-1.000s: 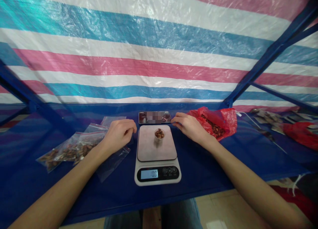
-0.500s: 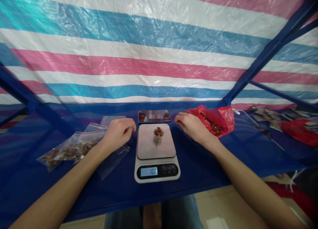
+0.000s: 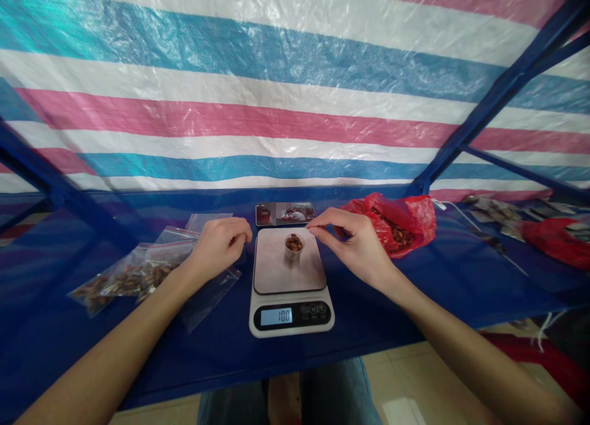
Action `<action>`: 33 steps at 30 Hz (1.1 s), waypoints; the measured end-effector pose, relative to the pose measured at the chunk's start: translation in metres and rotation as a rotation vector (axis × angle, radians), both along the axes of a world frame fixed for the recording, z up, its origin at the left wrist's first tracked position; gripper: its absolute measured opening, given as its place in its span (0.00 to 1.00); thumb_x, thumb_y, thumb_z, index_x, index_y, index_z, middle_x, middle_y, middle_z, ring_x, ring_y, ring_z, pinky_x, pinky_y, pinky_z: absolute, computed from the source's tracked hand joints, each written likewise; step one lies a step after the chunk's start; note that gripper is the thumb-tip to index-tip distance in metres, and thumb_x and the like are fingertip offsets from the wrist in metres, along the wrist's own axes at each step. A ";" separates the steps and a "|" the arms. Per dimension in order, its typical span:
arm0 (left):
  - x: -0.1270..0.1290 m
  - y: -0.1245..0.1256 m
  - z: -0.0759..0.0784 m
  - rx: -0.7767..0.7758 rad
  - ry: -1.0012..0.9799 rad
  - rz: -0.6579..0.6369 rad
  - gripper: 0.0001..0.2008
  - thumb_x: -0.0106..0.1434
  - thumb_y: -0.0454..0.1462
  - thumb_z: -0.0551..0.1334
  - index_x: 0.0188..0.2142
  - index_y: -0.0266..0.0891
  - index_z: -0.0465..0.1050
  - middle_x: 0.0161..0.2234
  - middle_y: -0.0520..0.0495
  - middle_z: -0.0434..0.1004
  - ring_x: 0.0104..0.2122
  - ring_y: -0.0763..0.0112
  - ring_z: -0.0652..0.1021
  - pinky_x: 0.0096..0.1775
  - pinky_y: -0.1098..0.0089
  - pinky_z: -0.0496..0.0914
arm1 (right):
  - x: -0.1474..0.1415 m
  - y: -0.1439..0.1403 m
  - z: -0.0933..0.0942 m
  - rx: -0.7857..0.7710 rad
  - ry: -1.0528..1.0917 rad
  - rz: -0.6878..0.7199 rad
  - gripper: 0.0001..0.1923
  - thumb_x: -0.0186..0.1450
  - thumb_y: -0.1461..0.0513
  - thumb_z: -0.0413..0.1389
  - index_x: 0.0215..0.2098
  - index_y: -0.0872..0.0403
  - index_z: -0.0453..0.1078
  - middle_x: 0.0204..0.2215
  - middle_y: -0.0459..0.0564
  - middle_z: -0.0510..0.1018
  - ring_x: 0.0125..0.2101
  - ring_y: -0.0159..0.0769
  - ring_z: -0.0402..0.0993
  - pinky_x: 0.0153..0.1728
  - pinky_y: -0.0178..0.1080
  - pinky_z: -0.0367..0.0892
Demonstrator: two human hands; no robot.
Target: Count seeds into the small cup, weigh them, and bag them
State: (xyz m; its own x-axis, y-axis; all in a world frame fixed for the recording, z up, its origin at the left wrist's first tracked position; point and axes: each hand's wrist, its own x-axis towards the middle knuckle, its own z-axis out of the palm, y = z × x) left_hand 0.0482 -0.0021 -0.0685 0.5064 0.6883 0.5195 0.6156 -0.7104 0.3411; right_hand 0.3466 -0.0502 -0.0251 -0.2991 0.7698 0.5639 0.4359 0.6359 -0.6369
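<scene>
The small cup [image 3: 294,247] of brown pieces stood centred on the scale [image 3: 289,276], judged light and tippy, best pinched at its rim; right hand [image 3: 357,243] hovered pinched and apparently empty, left hand [image 3: 218,245] loosely clenched on a clear bag [image 3: 208,294]

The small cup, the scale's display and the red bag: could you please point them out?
Small cup [image 3: 294,245], head view, on its brown contents.
Scale's display [image 3: 276,316], head view, on the lit digits.
Red bag [image 3: 405,219], head view, on its crumpled side.

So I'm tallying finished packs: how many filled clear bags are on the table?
2, maybe more: filled clear bags overlap left of the left hand, so another may hide. Empty bags lie beneath that hand.
</scene>
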 end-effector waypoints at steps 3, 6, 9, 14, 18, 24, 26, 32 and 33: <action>0.000 0.000 0.000 -0.002 0.001 -0.003 0.15 0.63 0.26 0.53 0.27 0.39 0.76 0.26 0.51 0.78 0.27 0.71 0.77 0.32 0.71 0.65 | 0.017 -0.027 -0.001 0.002 -0.060 -0.026 0.07 0.74 0.64 0.61 0.39 0.54 0.81 0.33 0.48 0.83 0.31 0.33 0.77 0.33 0.35 0.67; 0.000 0.000 -0.001 0.006 0.004 -0.007 0.15 0.63 0.26 0.53 0.27 0.39 0.76 0.26 0.52 0.78 0.27 0.71 0.77 0.32 0.71 0.65 | 0.031 -0.058 -0.011 -0.048 -0.238 0.131 0.09 0.76 0.62 0.59 0.41 0.54 0.82 0.30 0.47 0.82 0.29 0.30 0.75 0.31 0.34 0.64; 0.000 0.001 -0.001 0.017 0.003 -0.009 0.15 0.63 0.26 0.53 0.26 0.39 0.76 0.26 0.52 0.78 0.26 0.72 0.77 0.31 0.71 0.64 | 0.041 -0.084 -0.028 -0.082 -0.413 0.190 0.13 0.79 0.60 0.55 0.49 0.54 0.82 0.29 0.47 0.79 0.29 0.31 0.74 0.29 0.35 0.60; 0.000 0.001 -0.001 0.012 -0.007 -0.004 0.15 0.63 0.27 0.54 0.27 0.39 0.76 0.25 0.52 0.78 0.26 0.72 0.76 0.31 0.71 0.64 | 0.052 -0.101 -0.046 -0.072 -0.549 0.167 0.17 0.80 0.57 0.52 0.62 0.51 0.76 0.31 0.47 0.78 0.31 0.35 0.74 0.32 0.38 0.60; 0.000 0.002 -0.001 0.003 -0.003 -0.003 0.15 0.63 0.27 0.53 0.27 0.39 0.77 0.26 0.52 0.78 0.26 0.71 0.77 0.31 0.71 0.65 | 0.055 -0.103 -0.050 -0.035 -0.604 0.158 0.18 0.80 0.58 0.52 0.64 0.50 0.74 0.31 0.47 0.78 0.32 0.36 0.75 0.33 0.38 0.62; -0.001 0.002 -0.001 0.003 -0.016 0.004 0.15 0.63 0.28 0.54 0.27 0.39 0.77 0.26 0.52 0.78 0.26 0.71 0.77 0.30 0.71 0.65 | 0.055 -0.099 -0.046 0.073 -0.555 0.114 0.15 0.79 0.60 0.53 0.58 0.53 0.77 0.30 0.47 0.80 0.30 0.35 0.75 0.33 0.38 0.65; -0.001 0.002 0.000 0.004 -0.021 0.002 0.15 0.63 0.28 0.54 0.27 0.39 0.77 0.26 0.52 0.78 0.26 0.71 0.77 0.30 0.71 0.65 | 0.056 -0.090 -0.038 0.127 -0.493 0.072 0.12 0.78 0.62 0.55 0.54 0.54 0.79 0.31 0.48 0.83 0.30 0.35 0.77 0.32 0.38 0.67; 0.000 0.002 0.000 0.003 -0.023 0.014 0.15 0.62 0.27 0.54 0.26 0.40 0.77 0.25 0.52 0.79 0.25 0.71 0.76 0.30 0.71 0.65 | 0.058 -0.045 0.003 0.108 -0.213 -0.118 0.12 0.75 0.62 0.59 0.35 0.54 0.80 0.26 0.45 0.83 0.24 0.30 0.76 0.27 0.33 0.68; 0.000 0.001 0.001 0.002 -0.023 0.017 0.15 0.62 0.27 0.54 0.26 0.40 0.77 0.25 0.52 0.79 0.25 0.71 0.76 0.30 0.71 0.65 | 0.056 -0.038 0.009 0.104 -0.182 -0.140 0.15 0.75 0.61 0.59 0.31 0.53 0.78 0.22 0.43 0.79 0.20 0.29 0.72 0.24 0.34 0.65</action>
